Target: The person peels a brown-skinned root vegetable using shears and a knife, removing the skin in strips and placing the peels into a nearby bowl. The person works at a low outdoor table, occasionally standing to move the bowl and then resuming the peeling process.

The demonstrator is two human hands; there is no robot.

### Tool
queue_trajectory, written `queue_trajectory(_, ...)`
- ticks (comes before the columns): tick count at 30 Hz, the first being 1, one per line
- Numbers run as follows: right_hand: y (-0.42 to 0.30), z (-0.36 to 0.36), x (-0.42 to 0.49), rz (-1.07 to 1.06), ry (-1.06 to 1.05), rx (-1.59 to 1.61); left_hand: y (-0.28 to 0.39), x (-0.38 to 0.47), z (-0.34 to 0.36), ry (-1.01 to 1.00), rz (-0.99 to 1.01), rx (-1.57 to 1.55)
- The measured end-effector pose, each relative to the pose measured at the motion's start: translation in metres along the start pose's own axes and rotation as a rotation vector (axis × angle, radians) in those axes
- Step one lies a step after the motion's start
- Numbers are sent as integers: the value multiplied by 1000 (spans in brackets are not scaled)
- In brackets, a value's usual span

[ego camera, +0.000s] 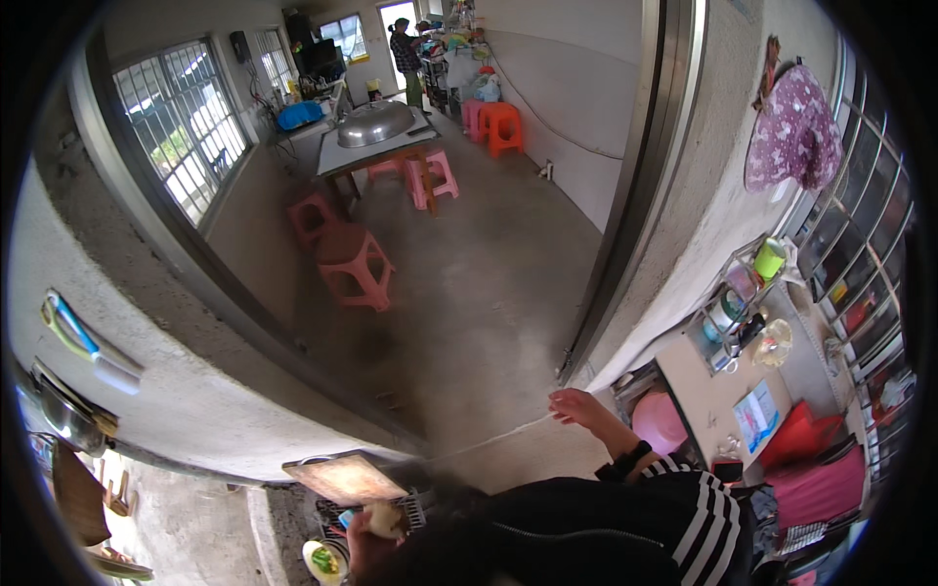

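At the lower left, my left hand (pixel 364 543) is closed around a pale, roundish object with a brown patch (pixel 386 518); I cannot tell what it is. Just above it a wooden cutting board (pixel 344 477) leans by the wall, over a dark wire rack (pixel 414 510). Below and left of that hand is a pale bowl (pixel 314 562) with green and yellow food. My right hand (pixel 577 407) is raised at the foot of the door frame, fingers apart, holding nothing. A black band circles that wrist.
Beyond the doorway are a table (pixel 330 156) with a metal dome cover (pixel 375 123), pink plastic stools (pixel 357 267) and a person (pixel 404 58) at the far shelves. A desk (pixel 722 388) with bottles and a pink basin (pixel 658 423) stand at right. Metal door frame (pixel 623 198).
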State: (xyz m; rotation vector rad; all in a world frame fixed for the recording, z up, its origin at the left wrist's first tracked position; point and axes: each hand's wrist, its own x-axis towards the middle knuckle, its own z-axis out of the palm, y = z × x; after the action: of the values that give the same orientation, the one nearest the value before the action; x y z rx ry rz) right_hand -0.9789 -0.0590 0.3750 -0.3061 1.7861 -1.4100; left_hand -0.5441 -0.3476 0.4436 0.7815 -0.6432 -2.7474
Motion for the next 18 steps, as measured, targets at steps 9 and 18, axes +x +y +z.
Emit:
queue_trajectory(9, -135, -27, 173, -156, -55, 93, 58, 233, 71, -36, -187, 28)
queue_trajectory(18, -269, -155, 430, -39, 289, 410, 187, 435, 131, 73, 100, -53)
